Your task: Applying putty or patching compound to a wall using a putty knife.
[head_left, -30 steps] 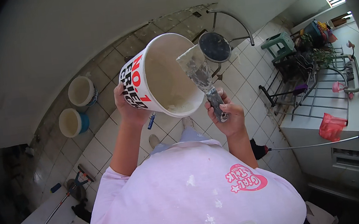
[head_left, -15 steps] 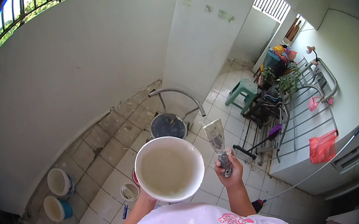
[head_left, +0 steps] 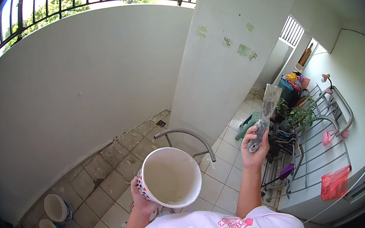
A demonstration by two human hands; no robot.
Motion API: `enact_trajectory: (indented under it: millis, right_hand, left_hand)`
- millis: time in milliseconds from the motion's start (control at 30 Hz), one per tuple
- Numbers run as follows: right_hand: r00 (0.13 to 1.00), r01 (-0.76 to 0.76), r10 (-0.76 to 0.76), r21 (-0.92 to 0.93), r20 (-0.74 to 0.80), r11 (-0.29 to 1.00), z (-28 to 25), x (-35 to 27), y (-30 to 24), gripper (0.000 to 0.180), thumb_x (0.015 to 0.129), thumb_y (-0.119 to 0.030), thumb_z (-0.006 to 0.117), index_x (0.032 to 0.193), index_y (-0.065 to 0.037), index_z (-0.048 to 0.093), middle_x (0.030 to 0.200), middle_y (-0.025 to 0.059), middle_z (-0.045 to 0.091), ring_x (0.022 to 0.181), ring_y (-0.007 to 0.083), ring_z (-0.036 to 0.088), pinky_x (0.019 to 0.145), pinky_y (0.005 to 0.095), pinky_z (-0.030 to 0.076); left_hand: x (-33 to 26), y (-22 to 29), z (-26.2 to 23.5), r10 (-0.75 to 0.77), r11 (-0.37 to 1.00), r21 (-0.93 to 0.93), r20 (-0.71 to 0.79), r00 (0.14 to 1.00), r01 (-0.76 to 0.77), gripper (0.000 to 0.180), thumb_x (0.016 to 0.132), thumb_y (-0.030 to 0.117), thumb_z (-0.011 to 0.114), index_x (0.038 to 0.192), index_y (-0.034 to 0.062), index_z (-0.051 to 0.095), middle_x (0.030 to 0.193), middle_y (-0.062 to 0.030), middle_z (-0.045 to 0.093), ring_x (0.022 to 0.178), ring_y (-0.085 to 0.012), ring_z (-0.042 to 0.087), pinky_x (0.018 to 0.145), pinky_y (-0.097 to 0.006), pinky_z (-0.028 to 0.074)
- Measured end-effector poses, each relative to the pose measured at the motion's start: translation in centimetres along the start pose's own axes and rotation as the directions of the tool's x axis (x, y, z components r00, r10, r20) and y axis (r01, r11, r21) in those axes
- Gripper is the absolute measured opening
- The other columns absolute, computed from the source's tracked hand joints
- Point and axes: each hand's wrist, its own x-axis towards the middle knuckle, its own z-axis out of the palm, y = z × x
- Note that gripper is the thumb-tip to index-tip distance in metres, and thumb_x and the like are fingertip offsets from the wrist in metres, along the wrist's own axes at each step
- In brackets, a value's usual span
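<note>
A white bucket (head_left: 194, 180) hangs in front of my chest, its mouth tipped up so that a pale, cream-coloured paste or liquid shows inside. My left hand (head_left: 144, 202) grips it from its left side, over a checkered print on the outer wall; some fingers are hidden. Raised on the right is a putty knife (head_left: 270, 102) with a wide, smeared metal blade pointing up and away. My right hand (head_left: 258, 149) is closed around its stained grey handle. The blade is apart from the bucket and from the pale pillar (head_left: 214, 73), whose surface has several greenish bare patches.
Beyond the bucket stands a chair with a curved metal back (head_left: 190, 134). Two small buckets (head_left: 57, 207) sit on the tiled floor at left, near the low wall (head_left: 86, 107). At right are a green stool (head_left: 249, 123), plants (head_left: 301, 115), a metal rack (head_left: 316, 143) and a red bag (head_left: 335, 182).
My right hand has lifted the putty knife up and to the right. The bucket has tilted a little, showing more of its left side. The view has tipped upward, showing more pillar and railing.
</note>
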Motion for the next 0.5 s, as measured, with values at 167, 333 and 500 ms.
enact_trajectory:
  millis: [167, 333, 500]
  right_hand:
    - [0.99, 0.128, -0.133, -0.083, -0.047, 0.988, 1.6, 4.0, -3.9, 0.036, 0.096, -0.02, 0.069, 0.126, -0.004, 0.058, 0.116, 0.0074, 0.064, 0.109, 0.0208, 0.06, 0.078, 0.0284, 0.055]
    - [0.974, 0.224, -0.228, -0.209, 0.004, 0.952, 0.9, 8.0, -7.8, 0.04, 0.096, -0.02, 0.069, 0.13, -0.003, 0.055, 0.12, 0.0088, 0.062, 0.11, 0.0209, 0.06, 0.082, 0.0295, 0.055]
    - [0.962, 0.271, -0.255, -0.235, 0.097, 0.933, -0.1, 13.3, -9.3, 0.052, 0.096, -0.019, 0.068, 0.138, 0.002, 0.044, 0.128, 0.0117, 0.057, 0.111, 0.0201, 0.059, 0.085, 0.0302, 0.053]
  left_hand:
    - [6.4, 5.3, 2.9, -0.064, 0.996, -0.062, 0.078, 0.995, 0.069, 0.068, 0.091, 0.058, 0.051, 0.144, 0.0156, 0.051, 0.147, -0.0097, 0.052, 0.133, -0.034, 0.05, 0.108, -0.057, 0.042]
    - [11.4, 8.3, 5.8, -0.025, 1.0, 0.006, -0.02, 0.999, 0.025, 0.068, 0.087, 0.062, 0.055, 0.14, 0.0201, 0.057, 0.143, -0.0081, 0.057, 0.13, -0.0331, 0.053, 0.107, -0.06, 0.041]
    - [16.5, 10.2, 5.4, -0.138, 0.979, -0.136, 0.098, 0.986, 0.151, 0.081, 0.083, 0.069, 0.053, 0.15, 0.0254, 0.043, 0.155, -0.0109, 0.041, 0.138, -0.0414, 0.041, 0.104, -0.072, 0.036]
